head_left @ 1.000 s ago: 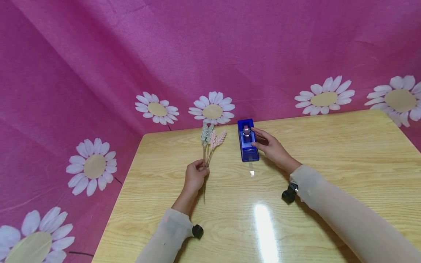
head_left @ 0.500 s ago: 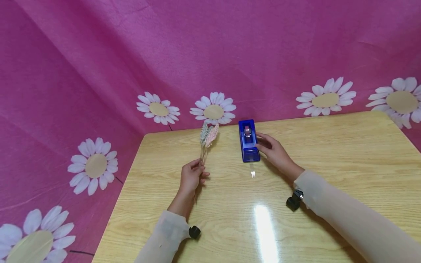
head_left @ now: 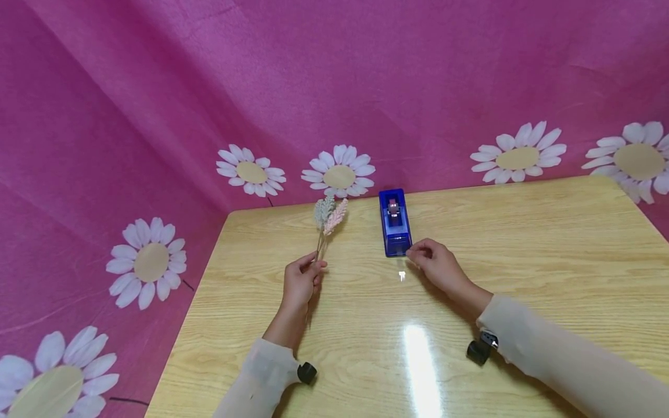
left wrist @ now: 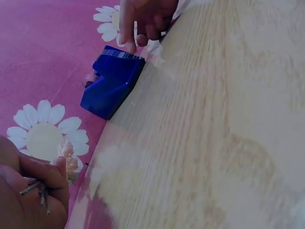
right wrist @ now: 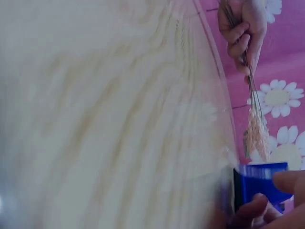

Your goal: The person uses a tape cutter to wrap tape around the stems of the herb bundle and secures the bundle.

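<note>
My left hand [head_left: 299,284] grips a small bunch of artificial flowers [head_left: 334,217] by the thin stems, the pale green and pink heads pointing away from me. Cut stem ends [left wrist: 35,188] poke out of that fist in the left wrist view. A blue tape dispenser [head_left: 398,242] stands near the table's back edge, its tape roll at the far end. At its near end, my right hand [head_left: 439,267] has thumb and forefinger right at the strip of clear tape [left wrist: 121,54]. In the right wrist view a small gap shows between those fingertips.
The wood-grain table [head_left: 549,244] backs onto a magenta cloth [head_left: 418,87] printed with large white daisies. A bright light reflection [head_left: 422,371] lies on the tabletop in front of the dispenser.
My right hand has slid from the dispenser's side to its near end. My left hand has shifted slightly left and towards me with the artificial flowers, whose heads have turned.
</note>
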The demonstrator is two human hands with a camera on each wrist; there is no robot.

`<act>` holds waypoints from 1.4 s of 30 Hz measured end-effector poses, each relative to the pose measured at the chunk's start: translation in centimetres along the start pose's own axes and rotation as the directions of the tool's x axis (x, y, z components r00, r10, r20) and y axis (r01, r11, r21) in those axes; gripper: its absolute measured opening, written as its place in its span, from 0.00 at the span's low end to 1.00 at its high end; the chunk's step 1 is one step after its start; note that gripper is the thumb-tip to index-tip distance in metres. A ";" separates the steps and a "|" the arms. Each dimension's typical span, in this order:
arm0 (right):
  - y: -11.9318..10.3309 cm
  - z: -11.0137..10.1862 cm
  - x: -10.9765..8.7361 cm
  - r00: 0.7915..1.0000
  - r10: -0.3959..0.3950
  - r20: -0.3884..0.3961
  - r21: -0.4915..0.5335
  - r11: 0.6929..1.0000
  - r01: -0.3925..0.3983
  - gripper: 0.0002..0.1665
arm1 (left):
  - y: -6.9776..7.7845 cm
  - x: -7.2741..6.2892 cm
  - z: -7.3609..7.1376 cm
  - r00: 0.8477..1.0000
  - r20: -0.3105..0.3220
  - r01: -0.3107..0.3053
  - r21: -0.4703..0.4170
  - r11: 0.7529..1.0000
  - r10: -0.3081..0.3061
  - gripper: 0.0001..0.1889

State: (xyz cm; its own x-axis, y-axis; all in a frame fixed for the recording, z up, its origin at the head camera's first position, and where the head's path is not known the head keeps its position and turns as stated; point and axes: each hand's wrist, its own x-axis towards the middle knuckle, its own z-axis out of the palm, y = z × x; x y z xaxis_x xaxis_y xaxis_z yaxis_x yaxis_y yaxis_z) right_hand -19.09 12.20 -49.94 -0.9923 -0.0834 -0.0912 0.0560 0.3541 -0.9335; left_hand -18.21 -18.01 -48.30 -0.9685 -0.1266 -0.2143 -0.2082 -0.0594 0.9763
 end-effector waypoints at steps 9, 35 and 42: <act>-0.6 0.8 -0.6 0.986 0.009 0.165 -0.087 0.996 0.005 0.16 | 0.7 -0.7 0.2 1.000 0.018 -0.007 -0.069 0.998 0.008 0.18; -6.1 -2.3 -0.4 0.977 -0.015 0.212 0.148 0.989 -0.017 0.15 | 4.8 -1.6 -5.7 0.607 0.792 -0.197 0.067 0.978 0.068 0.12; -7.4 -2.9 0.2 0.955 0.003 0.297 0.240 0.968 -0.078 0.21 | 5.0 -1.2 -4.8 0.544 0.832 -0.269 0.293 0.917 -0.107 0.11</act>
State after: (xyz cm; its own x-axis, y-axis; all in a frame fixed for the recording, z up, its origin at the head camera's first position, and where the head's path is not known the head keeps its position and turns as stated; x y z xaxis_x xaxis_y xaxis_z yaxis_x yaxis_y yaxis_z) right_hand -20.00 12.29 -42.08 -0.9149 -0.3547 -0.1929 0.1577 0.1257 -0.9794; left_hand -17.42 -22.92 -43.31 -0.6186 0.7612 -0.1948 0.0294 0.2701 0.9624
